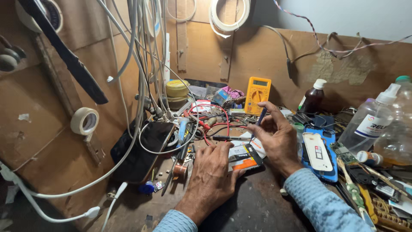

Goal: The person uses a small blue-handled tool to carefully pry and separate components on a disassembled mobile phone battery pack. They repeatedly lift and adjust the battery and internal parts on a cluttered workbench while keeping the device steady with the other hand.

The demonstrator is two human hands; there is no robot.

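My left hand (210, 176) presses down on a small flat device with a white, orange and black battery label (243, 158), lying on the dark bench. My right hand (277, 139) is raised just beyond it, pinching a thin blue-handled tool (259, 120) upright between thumb and fingers, its tip pointing down toward the device. Red and black probe leads (214, 126) lie behind the device, running back to a yellow multimeter (257, 94) leaning on the back board.
A dark phone (143, 150) leans at left under hanging white cables (141, 64). A blue phone case holding a white device (318, 152) lies right of my hand. Clear and brown bottles (373, 120) stand at right. Tape rolls (84, 121) hang on the board.
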